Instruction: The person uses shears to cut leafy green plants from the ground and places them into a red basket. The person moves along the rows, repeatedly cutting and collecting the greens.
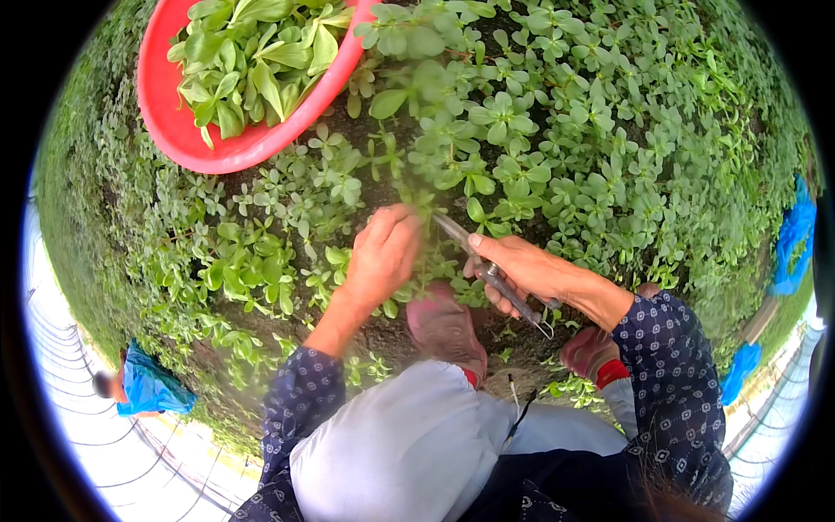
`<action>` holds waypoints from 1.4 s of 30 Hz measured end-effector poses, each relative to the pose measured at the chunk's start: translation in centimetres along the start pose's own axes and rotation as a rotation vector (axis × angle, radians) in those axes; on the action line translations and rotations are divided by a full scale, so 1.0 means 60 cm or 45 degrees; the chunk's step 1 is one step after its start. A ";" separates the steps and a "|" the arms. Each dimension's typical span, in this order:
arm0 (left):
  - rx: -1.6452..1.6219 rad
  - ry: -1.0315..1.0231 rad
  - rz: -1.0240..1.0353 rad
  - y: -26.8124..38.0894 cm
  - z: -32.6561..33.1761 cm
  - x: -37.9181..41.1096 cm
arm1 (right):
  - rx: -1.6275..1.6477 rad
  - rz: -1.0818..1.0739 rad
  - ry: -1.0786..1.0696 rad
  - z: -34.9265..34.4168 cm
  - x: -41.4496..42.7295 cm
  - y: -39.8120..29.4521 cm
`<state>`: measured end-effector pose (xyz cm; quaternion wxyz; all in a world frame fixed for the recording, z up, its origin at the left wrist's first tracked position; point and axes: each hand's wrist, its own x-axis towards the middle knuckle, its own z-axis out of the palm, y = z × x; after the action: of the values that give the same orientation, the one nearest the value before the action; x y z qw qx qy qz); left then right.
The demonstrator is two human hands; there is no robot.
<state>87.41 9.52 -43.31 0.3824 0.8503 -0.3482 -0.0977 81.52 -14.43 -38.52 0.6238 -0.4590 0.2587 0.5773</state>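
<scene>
My left hand (pixel 386 253) is curled among low, fleshy-leaved green plants that look like purslane. A blurred leafy shoot (pixel 424 201) stands right at its fingers. The fingertips are turned away and blurred, so whether they grip the stem does not show. My right hand (pixel 522 264) is closed around spring-loaded pruning snips (pixel 499 279) with dark handles. Their metal blades point up and left towards the shoot, close to my left fingers. Whether the blades touch a stem is unclear.
A red plastic basin (pixel 225 160) at the upper left holds a heap of picked green leaves (pixel 264 72). Purslane-like plants (pixel 587 130) cover the ground. My reddish shoes (pixel 447 326) stand below my hands. Another person in blue (pixel 147 385) is at far left; blue plastic sheeting (pixel 794 238) lies at far right.
</scene>
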 end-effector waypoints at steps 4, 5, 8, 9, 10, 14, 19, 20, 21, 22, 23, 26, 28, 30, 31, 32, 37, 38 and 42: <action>-0.020 0.016 -0.011 0.000 0.002 -0.003 | 0.021 -0.008 0.018 0.004 0.001 -0.001; -0.029 0.019 -0.012 0.000 0.003 -0.004 | 0.021 -0.018 0.029 0.005 0.002 -0.001; -0.007 0.026 -0.020 0.007 0.002 0.000 | 0.015 -0.035 0.060 0.010 0.004 0.003; -0.010 0.032 -0.022 0.005 0.000 -0.002 | 0.004 -0.038 0.067 0.010 0.001 0.001; -0.012 0.038 -0.025 0.003 0.000 -0.007 | -0.007 -0.041 0.074 0.011 -0.002 0.000; -0.044 0.208 -0.049 0.025 -0.019 -0.007 | 0.020 -0.063 0.100 0.012 -0.020 0.010; 0.141 0.573 0.006 0.059 -0.111 0.042 | 0.118 -0.129 0.011 0.017 -0.047 0.000; 0.190 0.696 -0.016 0.059 -0.137 0.062 | 0.117 -0.156 0.000 0.020 -0.050 -0.007; 0.138 0.880 0.001 0.049 -0.157 0.084 | 0.113 -0.184 -0.008 0.025 -0.054 -0.016; 0.082 0.955 -0.037 0.042 -0.186 0.103 | 0.052 -0.214 -0.027 0.029 -0.058 -0.036; -0.065 1.093 -0.083 0.024 -0.205 0.119 | 0.080 -0.255 -0.023 0.029 -0.058 -0.050; 0.022 0.951 -0.111 -0.028 -0.278 0.142 | 0.168 -0.358 -0.098 0.052 -0.041 -0.090; -0.067 1.036 -0.174 -0.052 -0.303 0.106 | 0.149 -0.362 -0.118 0.068 -0.039 -0.111; -0.187 1.238 -0.338 -0.064 -0.306 0.049 | 0.155 -0.347 -0.147 0.078 -0.033 -0.113; -0.013 1.293 -0.465 -0.066 -0.305 0.014 | 0.122 -0.309 -0.183 0.085 -0.029 -0.112; -0.030 1.322 -0.549 -0.068 -0.293 -0.024 | 0.089 -0.270 -0.221 0.094 -0.024 -0.109; 0.752 0.735 -0.568 -0.067 -0.203 -0.163 | -0.100 -0.129 -0.318 0.139 0.026 -0.088; 0.834 0.631 -0.610 -0.063 -0.190 -0.174 | -0.074 -0.092 -0.282 0.150 0.039 -0.089; 0.935 0.381 -0.803 -0.049 -0.180 -0.174 | -0.002 -0.039 -0.263 0.191 0.102 -0.117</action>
<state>85.90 24.13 -39.06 0.0557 0.9971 -0.0272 0.0432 87.06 -0.88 -36.71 0.6555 -0.4013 0.1857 0.6122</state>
